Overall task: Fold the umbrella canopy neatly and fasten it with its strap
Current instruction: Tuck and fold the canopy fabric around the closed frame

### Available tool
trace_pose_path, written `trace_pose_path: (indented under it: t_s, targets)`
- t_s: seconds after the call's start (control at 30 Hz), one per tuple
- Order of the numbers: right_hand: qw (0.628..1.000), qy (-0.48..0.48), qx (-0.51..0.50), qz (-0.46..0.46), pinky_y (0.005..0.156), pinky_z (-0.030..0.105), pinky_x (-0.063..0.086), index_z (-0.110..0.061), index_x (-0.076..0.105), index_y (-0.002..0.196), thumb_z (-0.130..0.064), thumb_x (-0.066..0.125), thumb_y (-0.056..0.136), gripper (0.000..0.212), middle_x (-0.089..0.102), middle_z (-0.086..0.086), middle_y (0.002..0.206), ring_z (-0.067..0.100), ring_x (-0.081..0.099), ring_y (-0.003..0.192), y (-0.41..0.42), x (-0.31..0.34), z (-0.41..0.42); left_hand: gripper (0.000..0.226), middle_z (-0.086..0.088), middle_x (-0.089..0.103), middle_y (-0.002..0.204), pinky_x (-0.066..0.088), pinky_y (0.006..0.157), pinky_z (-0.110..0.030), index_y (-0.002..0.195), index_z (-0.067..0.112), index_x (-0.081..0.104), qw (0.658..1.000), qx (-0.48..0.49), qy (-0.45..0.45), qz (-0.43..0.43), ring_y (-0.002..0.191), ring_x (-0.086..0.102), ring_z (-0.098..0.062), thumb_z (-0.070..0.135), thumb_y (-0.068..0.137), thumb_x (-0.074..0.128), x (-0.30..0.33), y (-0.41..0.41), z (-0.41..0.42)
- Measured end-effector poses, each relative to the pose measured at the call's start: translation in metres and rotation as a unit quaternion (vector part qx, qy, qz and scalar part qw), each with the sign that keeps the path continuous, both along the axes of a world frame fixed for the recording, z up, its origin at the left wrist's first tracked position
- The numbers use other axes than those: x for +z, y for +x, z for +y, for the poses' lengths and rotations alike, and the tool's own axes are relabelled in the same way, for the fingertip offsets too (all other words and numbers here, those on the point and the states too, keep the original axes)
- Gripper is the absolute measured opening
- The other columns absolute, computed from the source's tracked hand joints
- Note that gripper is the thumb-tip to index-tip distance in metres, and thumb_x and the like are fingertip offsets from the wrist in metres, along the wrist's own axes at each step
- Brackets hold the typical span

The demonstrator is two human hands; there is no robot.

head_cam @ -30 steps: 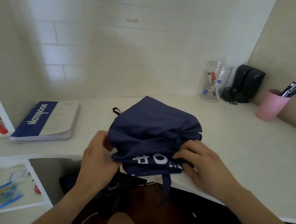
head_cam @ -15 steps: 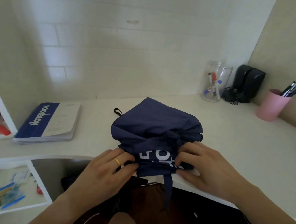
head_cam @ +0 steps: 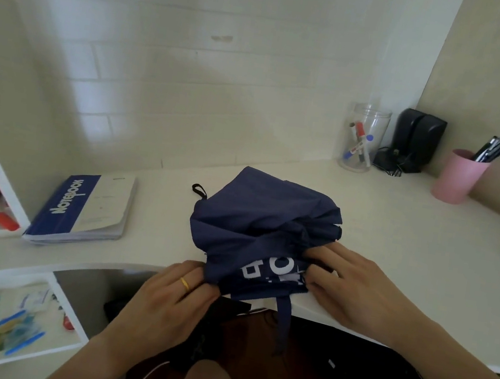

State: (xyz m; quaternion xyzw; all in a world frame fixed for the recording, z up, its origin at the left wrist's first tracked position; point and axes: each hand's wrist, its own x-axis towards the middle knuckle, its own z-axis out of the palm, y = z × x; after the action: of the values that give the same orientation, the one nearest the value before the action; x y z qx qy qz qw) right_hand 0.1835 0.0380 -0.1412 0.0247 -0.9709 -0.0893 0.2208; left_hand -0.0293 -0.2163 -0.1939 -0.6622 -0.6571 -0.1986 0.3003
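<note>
The navy umbrella canopy (head_cam: pixel 264 224) is lying bunched at the near edge of the white desk (head_cam: pixel 398 231), with its strap (head_cam: pixel 282 325) hanging off the edge toward 6 o'clock. The left hand (head_cam: pixel 170 300) is pinching the fabric at the canopy's 7 o'clock corner, while the right hand (head_cam: pixel 353 289) is gripping folds at 4 o'clock. A notebook (head_cam: pixel 83 210) is lying at the canopy's 9 o'clock, a pink cup (head_cam: pixel 458 178) at 2 o'clock.

Both forearms are bare, without sleeves. The left hand (head_cam: pixel 166 298) wears a thin gold ring (head_cam: pixel 185 283) on one finger.
</note>
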Motion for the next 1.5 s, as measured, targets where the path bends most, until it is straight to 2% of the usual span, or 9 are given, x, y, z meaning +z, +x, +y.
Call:
trace_pose_path:
  t_s: [0.2, 0.33, 0.57, 0.83, 0.93, 1.07, 1.23, 1.37, 1.5]
  targets:
    - [0.998, -0.040, 0.030, -0.028, 0.092, 0.031, 0.049, -0.022, 0.058, 0.120, -0.023, 0.056, 0.098, 0.022, 0.062, -0.006, 0.126, 0.019, 0.057, 0.111, -0.001, 0.010, -0.008, 0.014, -0.008, 0.069, 0.092, 0.054, 0.076, -0.038, 0.089, 0.012, 0.071, 0.996, 0.004, 0.089, -0.002, 0.081, 0.063, -0.025, 0.024, 0.086, 0.079, 0.001, 0.014, -0.001]
    - [0.997, -0.034, 0.010, -0.061, 0.104, 0.030, 0.045, -0.026, 0.047, 0.144, -0.029, 0.053, 0.098, 0.047, 0.060, -0.011, 0.135, 0.014, 0.054, 0.124, -0.005, 0.010, -0.010, 0.033, -0.010, 0.057, 0.121, 0.052, 0.097, -0.047, 0.121, 0.017, 0.071, 0.987, 0.021, 0.131, 0.096, 0.110, 0.056, -0.028, 0.021, 0.088, 0.077, 0.014, 0.023, 0.008]
    - [0.971, -0.236, -0.026, 0.031, 0.082, 0.022, 0.046, -0.034, 0.064, 0.115, -0.029, 0.062, 0.097, 0.019, 0.060, -0.025, 0.103, -0.001, 0.054, 0.099, -0.013, 0.010, -0.013, 0.034, -0.006, 0.069, 0.120, 0.052, 0.098, -0.045, 0.122, 0.012, 0.069, 0.991, 0.055, 0.096, -0.081, 0.111, 0.064, -0.024, 0.010, 0.089, 0.071, 0.025, 0.008, 0.024]
    - [0.874, -0.462, -0.139, 0.063, 0.073, 0.026, 0.052, -0.034, 0.049, 0.125, -0.011, 0.088, 0.069, 0.072, 0.062, -0.013, 0.103, 0.007, 0.058, 0.078, -0.024, 0.003, -0.014, 0.109, -0.001, 0.031, 0.146, 0.042, 0.110, -0.041, 0.147, 0.021, 0.029, 0.871, 0.163, 0.167, -0.433, 0.134, 0.040, -0.025, 0.033, 0.062, 0.095, 0.021, 0.033, 0.036]
    - [0.805, -0.580, -0.114, 0.051, 0.073, 0.026, 0.052, -0.030, 0.060, 0.120, -0.015, 0.090, 0.072, 0.059, 0.073, -0.003, 0.089, 0.008, 0.063, 0.075, -0.028, 0.012, -0.012, 0.113, 0.001, 0.048, 0.145, 0.051, 0.105, -0.042, 0.147, 0.040, 0.020, 0.830, 0.143, 0.135, -0.521, 0.123, 0.056, -0.018, 0.032, 0.063, 0.095, 0.028, 0.031, 0.037]
    - [0.675, -0.731, -0.071, 0.078, 0.085, 0.030, 0.060, -0.020, 0.078, 0.103, -0.022, 0.081, 0.081, 0.023, 0.078, 0.007, 0.096, 0.019, 0.075, 0.092, -0.031, 0.025, -0.015, 0.107, 0.016, 0.055, 0.129, 0.050, 0.076, -0.002, 0.151, 0.040, 0.021, 0.826, 0.092, 0.120, -0.543, 0.100, 0.057, 0.022, 0.016, 0.073, 0.090, 0.035, 0.035, 0.043]
    - [0.792, -0.572, -0.153, 0.146, 0.058, 0.018, 0.045, -0.025, 0.076, 0.079, -0.011, 0.086, 0.077, 0.017, 0.064, -0.017, 0.061, 0.004, 0.050, 0.055, -0.024, 0.019, -0.004, 0.102, 0.034, 0.062, 0.102, 0.049, 0.067, -0.002, 0.151, 0.036, 0.029, 0.806, 0.084, 0.111, -0.575, 0.090, 0.059, 0.025, 0.003, 0.074, 0.087, 0.030, 0.030, 0.044]
    - [0.748, -0.625, -0.171, 0.144, 0.054, 0.025, 0.050, -0.009, 0.068, 0.080, 0.012, 0.069, 0.081, 0.021, 0.071, 0.006, 0.074, 0.016, 0.061, 0.053, -0.022, 0.016, -0.002, 0.078, 0.032, 0.069, 0.105, 0.060, 0.074, -0.019, 0.119, 0.057, 0.047, 0.821, 0.033, 0.063, -0.567, 0.098, 0.070, 0.004, -0.003, 0.080, 0.080, 0.028, 0.021, 0.042]
    - [0.738, -0.654, -0.125, 0.114, 0.056, 0.027, 0.053, -0.005, 0.064, 0.098, 0.017, 0.058, 0.080, 0.030, 0.068, 0.026, 0.094, 0.025, 0.066, 0.068, -0.019, 0.017, -0.005, 0.063, -0.002, 0.068, 0.115, 0.058, 0.082, -0.035, 0.121, 0.027, 0.054, 0.820, -0.067, 0.013, -0.569, 0.106, 0.068, -0.029, -0.006, 0.075, 0.081, 0.034, 0.010, 0.032]
